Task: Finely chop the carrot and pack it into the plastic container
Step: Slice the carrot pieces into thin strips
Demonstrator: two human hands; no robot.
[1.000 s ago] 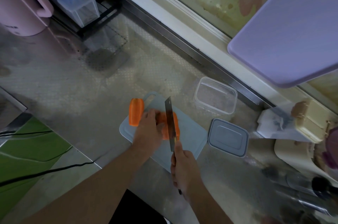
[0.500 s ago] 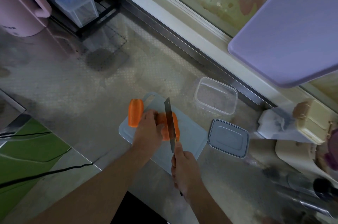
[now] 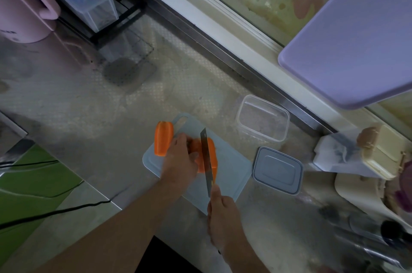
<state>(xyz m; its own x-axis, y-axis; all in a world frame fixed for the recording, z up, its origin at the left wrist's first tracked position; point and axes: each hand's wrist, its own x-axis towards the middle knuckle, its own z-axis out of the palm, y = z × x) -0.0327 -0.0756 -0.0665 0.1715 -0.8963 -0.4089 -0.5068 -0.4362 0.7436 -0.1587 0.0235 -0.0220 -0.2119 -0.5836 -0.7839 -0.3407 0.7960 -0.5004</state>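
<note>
**Carrot chopping: blade set lengthwise on the piece**

The board [image 3: 225, 168] lies on the counter [image 3: 89, 103] at centre frame. Two carrot pieces rest on it. The spare piece [image 3: 163, 138] sits at the board's 10 o'clock edge, apart from both hands. The working carrot [image 3: 204, 156] lies at board centre, its long axis running roughly 12 to 6 o'clock.

Left hand [image 3: 179, 159]: pressed onto the carrot from its 9 o'clock side, fingers curled over the piece to pin it. Right hand [image 3: 223, 217]: closed round the handle of the knife [image 3: 206, 161], at 6 o'clock from the carrot. The blade points toward 12 o'clock and lies nearly parallel to the carrot's long axis — edge on or in the piece, with an orange strip showing on its 3 o'clock side. Contact depth cannot be read from this view.

Judgement: the step in hand is a lengthwise cut into strips; cross-cutting to fine dice is not yet done. The next stroke depends on the gap between blade and left fingertips, which is narrow here — a slip risk.

The container [image 3: 263, 120] stands empty at 2 o'clock from the board. Its lid [image 3: 277, 170] lies just beside the board at 3 o'clock.
</note>
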